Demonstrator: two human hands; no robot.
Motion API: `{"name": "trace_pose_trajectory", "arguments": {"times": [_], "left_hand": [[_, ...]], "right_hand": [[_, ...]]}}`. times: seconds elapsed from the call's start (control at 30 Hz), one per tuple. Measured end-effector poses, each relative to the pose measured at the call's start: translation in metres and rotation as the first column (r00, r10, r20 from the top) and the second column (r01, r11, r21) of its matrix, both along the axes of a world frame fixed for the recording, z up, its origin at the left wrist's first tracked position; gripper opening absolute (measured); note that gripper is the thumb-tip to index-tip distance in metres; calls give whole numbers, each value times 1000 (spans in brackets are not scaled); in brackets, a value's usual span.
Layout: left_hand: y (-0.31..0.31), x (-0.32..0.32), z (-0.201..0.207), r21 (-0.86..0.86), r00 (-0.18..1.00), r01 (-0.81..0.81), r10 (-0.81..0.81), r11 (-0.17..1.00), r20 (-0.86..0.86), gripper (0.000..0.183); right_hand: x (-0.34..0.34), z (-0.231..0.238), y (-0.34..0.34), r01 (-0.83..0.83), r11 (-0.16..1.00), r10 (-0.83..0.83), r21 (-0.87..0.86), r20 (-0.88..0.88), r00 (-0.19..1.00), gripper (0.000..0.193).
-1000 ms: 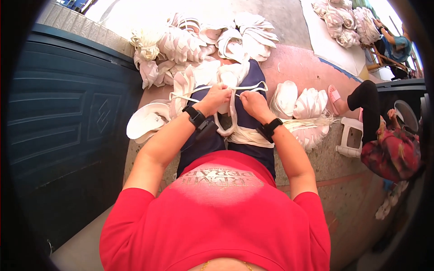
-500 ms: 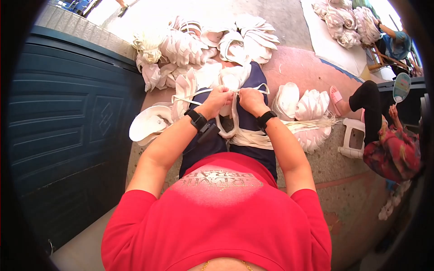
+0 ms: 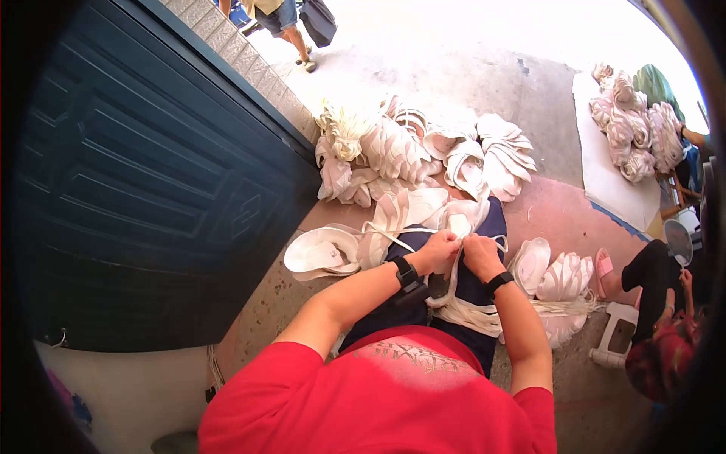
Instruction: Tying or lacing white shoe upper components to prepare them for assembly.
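Observation:
Both hands meet over my lap at a white shoe upper (image 3: 458,225) lying on my dark trousers. My left hand (image 3: 440,253) is closed, pinching a white cord (image 3: 399,240) that trails off to the left. Right beside it, my right hand (image 3: 482,256) is also closed on the white cord, and a short loop of it sticks out past the knuckles. The fingertips almost touch, so the exact crossing of the cord is hidden. More white uppers (image 3: 404,208) lie over my left knee. A bundle of pale cords (image 3: 470,315) rests across my right thigh.
Strung heaps of white uppers (image 3: 401,147) lie beyond my knees, with smaller piles (image 3: 563,276) at the right. A dark blue door (image 3: 174,204) stands close on the left. At right, a seated person holds a fan (image 3: 678,242) near a white stool (image 3: 614,333). Someone walks past (image 3: 283,23).
My view has swung left, so the scene sits lower and further right. A walking person with a dark bag has come into view at the top. Both hands stay together at the cord.

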State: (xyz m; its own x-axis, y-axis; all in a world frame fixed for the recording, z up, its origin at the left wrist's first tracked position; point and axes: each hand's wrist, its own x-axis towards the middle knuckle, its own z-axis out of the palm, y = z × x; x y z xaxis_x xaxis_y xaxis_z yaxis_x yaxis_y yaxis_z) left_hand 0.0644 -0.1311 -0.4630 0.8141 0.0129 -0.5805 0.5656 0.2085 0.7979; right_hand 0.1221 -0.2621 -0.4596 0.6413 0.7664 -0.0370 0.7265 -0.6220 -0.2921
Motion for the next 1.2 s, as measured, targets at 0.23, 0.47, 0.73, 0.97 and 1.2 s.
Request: {"name": "trace_pose_trajectory", "arguments": {"times": [0.23, 0.47, 0.73, 0.97, 1.2], "left_hand": [[11, -1, -5, -38, 1000, -24, 24, 999, -19, 11], [11, -1, 25, 377, 998, -61, 60, 924, 14, 28], [15, 2, 11, 870, 838, -14, -469, 493, 280, 27], [-8, 12, 29, 934, 703, 353, -674, 51, -229, 12], [-8, 4, 2, 996, 639, 81, -769, 21, -36, 14]], "right_hand": [[-8, -6, 8, 377, 921, -352, 94, -210, 912, 20], [-21, 4, 8, 316, 949, -312, -11, -200, 929, 40], [-15, -11, 10, 278, 960, -271, -24, -318, 909, 29], [-17, -20, -2, 254, 952, -180, 172, -356, 917, 19], [-18, -17, -5, 229, 953, -152, 200, -338, 929, 18]]}}
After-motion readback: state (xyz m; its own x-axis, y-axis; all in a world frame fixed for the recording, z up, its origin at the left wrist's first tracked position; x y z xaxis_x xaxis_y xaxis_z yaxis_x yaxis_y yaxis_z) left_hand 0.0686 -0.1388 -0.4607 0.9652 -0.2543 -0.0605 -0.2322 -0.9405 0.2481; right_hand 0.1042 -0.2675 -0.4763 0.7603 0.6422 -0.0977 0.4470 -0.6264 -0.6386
